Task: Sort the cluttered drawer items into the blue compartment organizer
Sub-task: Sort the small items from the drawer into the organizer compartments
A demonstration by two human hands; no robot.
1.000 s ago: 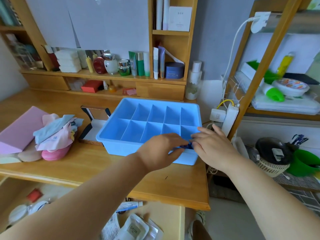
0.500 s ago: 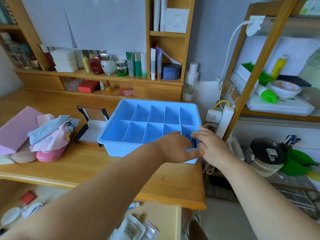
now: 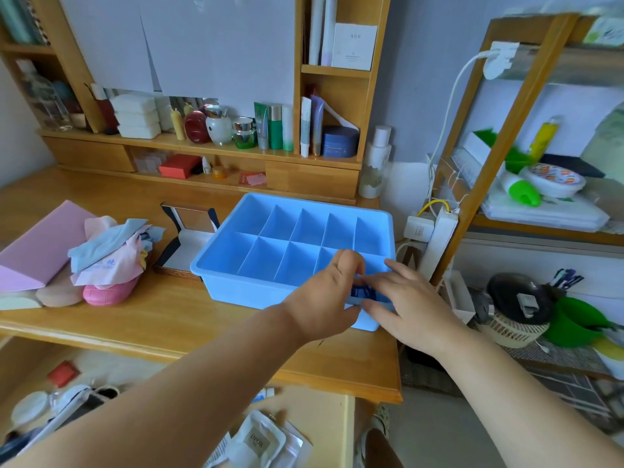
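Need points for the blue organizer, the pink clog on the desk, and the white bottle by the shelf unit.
blue organizer (image 3: pixel 236 217), head view, far left rim corner.
pink clog (image 3: pixel 109 292), head view, its side below the cloth pile.
white bottle (image 3: pixel 374 163), head view, middle of its body.

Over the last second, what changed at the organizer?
Little. Both hands stayed at the near right corner compartment of the blue organizer. The left hand slid slightly right and its fingers went down behind the near wall; the right hand stayed spread over the corner. The dark blue item sits lower in the compartment, mostly hidden. Organizer, cloth pile and open drawer unchanged.
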